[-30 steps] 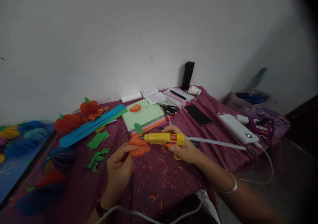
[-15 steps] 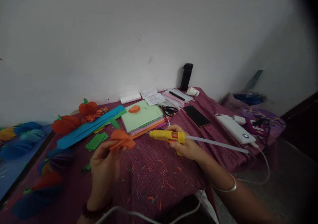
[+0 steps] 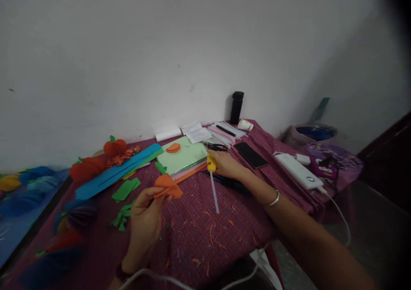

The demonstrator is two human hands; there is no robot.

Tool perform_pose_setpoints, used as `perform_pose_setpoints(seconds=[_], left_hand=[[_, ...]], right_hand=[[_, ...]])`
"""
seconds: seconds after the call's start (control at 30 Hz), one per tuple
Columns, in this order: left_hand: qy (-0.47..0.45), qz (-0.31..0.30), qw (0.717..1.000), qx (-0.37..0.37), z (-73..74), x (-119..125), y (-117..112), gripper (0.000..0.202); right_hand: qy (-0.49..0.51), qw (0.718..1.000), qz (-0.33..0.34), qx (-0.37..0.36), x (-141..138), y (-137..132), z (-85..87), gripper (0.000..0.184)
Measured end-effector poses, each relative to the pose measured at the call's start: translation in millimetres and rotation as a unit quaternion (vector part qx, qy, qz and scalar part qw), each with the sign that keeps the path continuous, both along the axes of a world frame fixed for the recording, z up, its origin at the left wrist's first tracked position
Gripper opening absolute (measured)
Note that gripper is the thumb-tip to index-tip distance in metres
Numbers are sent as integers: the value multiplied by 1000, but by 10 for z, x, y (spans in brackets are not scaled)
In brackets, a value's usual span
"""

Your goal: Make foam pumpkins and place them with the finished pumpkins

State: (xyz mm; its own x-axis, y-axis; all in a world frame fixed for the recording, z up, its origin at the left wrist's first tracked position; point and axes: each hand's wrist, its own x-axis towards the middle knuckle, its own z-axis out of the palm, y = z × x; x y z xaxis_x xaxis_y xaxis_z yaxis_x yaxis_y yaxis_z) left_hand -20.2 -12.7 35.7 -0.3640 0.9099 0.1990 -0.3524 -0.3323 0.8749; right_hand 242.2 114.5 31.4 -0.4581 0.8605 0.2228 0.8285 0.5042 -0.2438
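My left hand pinches a folded orange paper piece above the front left of the table. Farther off, my right hand is closed around a yellow glue gun, beside the right edge of a stack of coloured paper. A long whitish glue stick sticks out of the gun's back end toward me. The gun's nozzle is hidden. Another orange paper piece lies on the stack. Black-handled scissors rest just beyond my right hand.
Green paper pieces and blue strips lie at left, near orange paper pumpkins. A phone, white power bank and black bottle stand or lie at right. A white cord crosses the front.
My right hand has moved forward and slightly left with the glue gun, whose glue stick now points toward me instead of right. My left hand shifted slightly right, still holding the orange paper.
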Motion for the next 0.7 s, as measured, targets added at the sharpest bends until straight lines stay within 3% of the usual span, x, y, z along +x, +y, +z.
perform_pose_setpoints(seconds=[0.13, 0.23, 0.27, 0.37, 0.47, 0.57, 0.7], left_hand=[[41, -11, 998, 41, -30, 6, -38, 12], [108, 5, 991, 73, -50, -12, -90, 9], [137, 13, 987, 84, -49, -18, -110, 8], [218, 36, 968, 115, -19, -22, -172, 6], [265, 48, 955, 124, 29, -4, -222, 8], [272, 48, 954, 114, 52, 17, -249, 10], [262, 38, 960, 93, 30, 23, -247, 11]], right_hand=[[9, 999, 22, -23, -22, -97, 78, 77], [127, 990, 60, -17, -109, -390, 315, 54], [202, 974, 94, -31, -170, -519, 400, 45], [370, 891, 209, -156, -415, -892, 571, 36], [444, 837, 249, -202, -648, -1104, 561, 50], [480, 816, 234, -218, -785, -1137, 459, 58], [500, 796, 225, -255, -856, -1102, 369, 56]])
